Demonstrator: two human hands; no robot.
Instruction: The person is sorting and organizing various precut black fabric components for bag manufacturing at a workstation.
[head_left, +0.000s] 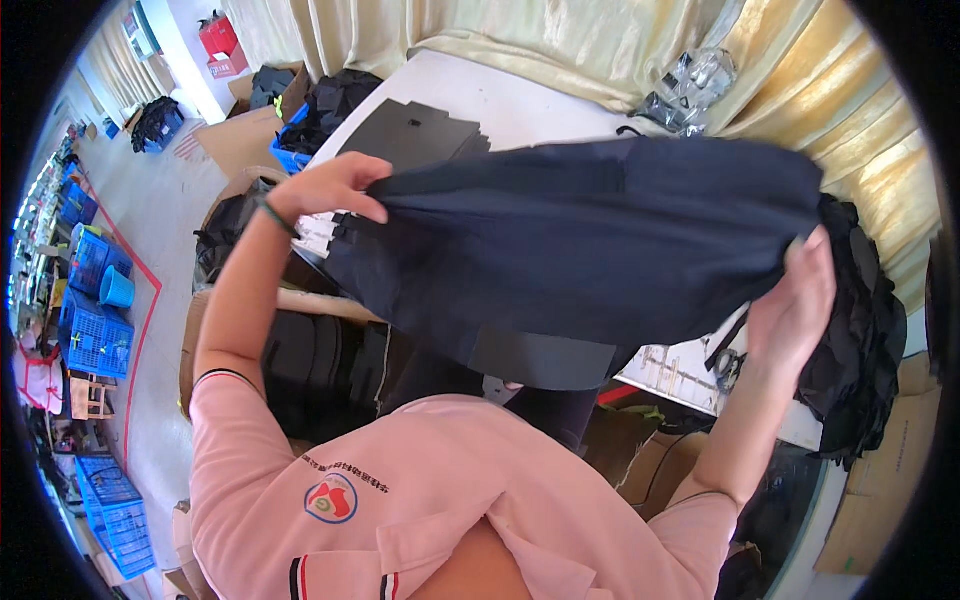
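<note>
The person in the pink shirt had a big dark navy cloth piece (pixel 590 240) up off the white tabletop (pixel 520 100), stretched wide between both hands. The left hand (pixel 330 190) gripped the left end, fingers (pixel 365 210) curled and pinching a fold of the cloth. The right hand (pixel 795 300) held the opposite edge, fingers pressed together against the fabric, thumb side hidden behind it. The cloth hung in the air, sagging in the middle, with a flat dark panel (pixel 540 358) showing at its lower edge. To my eye the work sat midway: the piece was picked up and spread, but not yet laid down or sorted anywhere. Flat black cut sheets (pixel 415 135) lay on the tabletop behind it. A heap of black fabric (pixel 860 330) sat piled just beside the right hand, touching the lifted cloth. A clear plastic bundle (pixel 690 85) rested near the gold curtain (pixel 860 110). Blue crates (pixel 95 330) stood on the floor, well apart.
</note>
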